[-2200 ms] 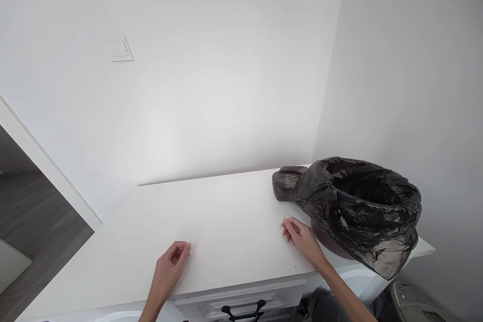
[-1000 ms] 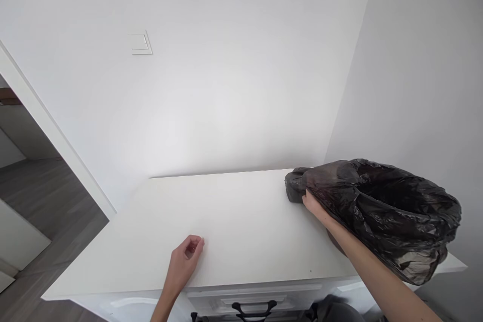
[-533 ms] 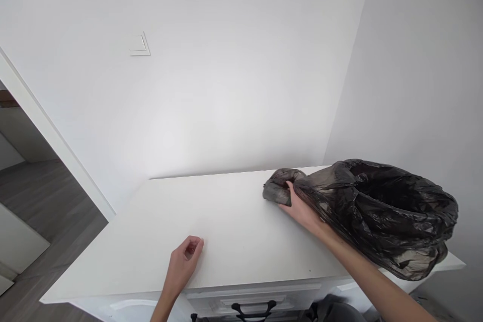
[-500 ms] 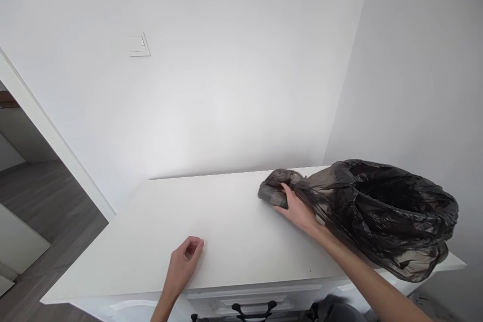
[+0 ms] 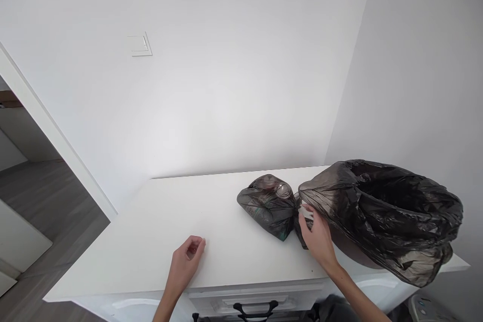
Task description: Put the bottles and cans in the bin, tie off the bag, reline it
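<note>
Further left than before: small filled bag | right hand at its neck, pinch unclear | left hand loosely curled, fingertips to thumb | apparently handling neck; calls for firm grip

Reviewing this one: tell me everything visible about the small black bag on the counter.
The small black bag is thin, shiny, see-through plastic, wrinkled and bulging. A round pale shape and printed, greenish patches show through. It lies on the white counter, cinched to a narrow neck that points toward the larger black bag. The right hand is at the neck; whether it grips there is unclear.
</note>
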Motion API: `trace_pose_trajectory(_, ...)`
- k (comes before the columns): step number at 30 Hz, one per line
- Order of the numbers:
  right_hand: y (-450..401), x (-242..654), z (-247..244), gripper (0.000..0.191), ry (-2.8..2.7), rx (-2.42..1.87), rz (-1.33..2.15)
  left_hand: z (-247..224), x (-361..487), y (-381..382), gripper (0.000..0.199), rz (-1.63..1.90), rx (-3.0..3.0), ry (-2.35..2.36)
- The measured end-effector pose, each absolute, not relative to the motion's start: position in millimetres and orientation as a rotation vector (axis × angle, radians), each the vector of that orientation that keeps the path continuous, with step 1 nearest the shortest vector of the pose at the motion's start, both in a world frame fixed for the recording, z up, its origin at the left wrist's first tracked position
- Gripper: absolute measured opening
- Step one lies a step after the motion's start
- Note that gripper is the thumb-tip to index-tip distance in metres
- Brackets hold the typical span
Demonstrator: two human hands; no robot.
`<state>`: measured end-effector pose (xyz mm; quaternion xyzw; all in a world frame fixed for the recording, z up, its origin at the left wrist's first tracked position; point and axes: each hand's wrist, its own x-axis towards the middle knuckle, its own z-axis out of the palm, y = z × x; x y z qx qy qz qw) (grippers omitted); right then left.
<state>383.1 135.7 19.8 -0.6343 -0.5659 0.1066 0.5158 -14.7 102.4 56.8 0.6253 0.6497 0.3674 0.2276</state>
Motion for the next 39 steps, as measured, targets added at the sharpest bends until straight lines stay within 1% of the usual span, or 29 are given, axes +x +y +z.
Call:
trace_pose_trajectory(4, 131.8, 385.1, 4.0, 0.039, -1.399, -1.456, 0.43, 57.4, -13.7, 102.2, 0.039, 1.03, 1.731, 1.796)
trace_pose_trajectory(10, 115.8, 363.2, 11.8, 0.031, -1.715, -1.195, 0.509, 61.0, -11.2, 99.9, 0.038, 1.023, 1.764, 1.812)
trace_pose_trajectory(13, 109.8, 354.3, 12.7, 0.029, -1.686, -1.215, 0.451, 61.0, -8.2, 100.0, 0.038, 1.008, 1.83, 1.807)
trace_pose_trajectory(16, 108.6, 344.1, 13.6, 0.029, -1.747, -1.24, 0.305, 62.0, 5.9, 101.6, 0.035, 1.073, 1.909, 1.793)
trace_pose_trajectory(19, 113.0, 329.7, 19.1, 0.033, -1.827, -1.301, 0.128, 66.9, 37.5, 105.6, 0.025, 1.264, 2.138, 1.692)
trace_pose_trajectory(21, 117.7, 319.1, 24.1, 0.035, -1.892, -1.362, 0.044, 71.5, 65.6, 109.8, 0.02, 1.309, 2.378, 1.577)
trace_pose_trajectory(23, 121.6, 309.5, 28.5, 0.031, -1.953, -1.409, -0.011, 75.1, 93.8, 115.0, 0.025, 1.215, 2.587, 1.51)
trace_pose_trajectory(25, 123.0, 302.3, 31.8, 0.022, -1.986, -1.43, -0.02, 76.3, 117.0, 120.6, 0.033, 1.067, 2.7, 1.548)
trace_pose_trajectory(27, 121.1, 298.3, 35.0, 0.013, -1.996, -1.42, 0.006, 75.1, 131.9, 125.4, 0.041, 0.98, 2.72, 1.636)
trace_pose_trajectory(30, 112.8, 299.1, 43.3, 0.009, -2.001, -1.358, 0.068, 72.6, 138.5, 129.1, 0.053, 0.97, 2.693, 1.718)
trace_pose_trajectory(32, 105.1, 304.1, 52.2, 0.007, -1.989, -1.31, 0.139, 72.5, 135.9, 128.6, 0.057, 1.021, 2.663, 1.743)
trace_pose_trajectory(35, 93.9, 316.7, 66.4, 0.008, -1.92, -1.254, 0.279, 73.1, 127.8, 126.1, 0.057, 1.191, 2.547, 1.784)
trace_pose_trajectory(39, 85.3, 336.1, 69.5, 0.021, -1.645, -1.228, 0.552, 67.3, 112.6, 129.1, 0.05, 1.457, 2.071, 1.929)
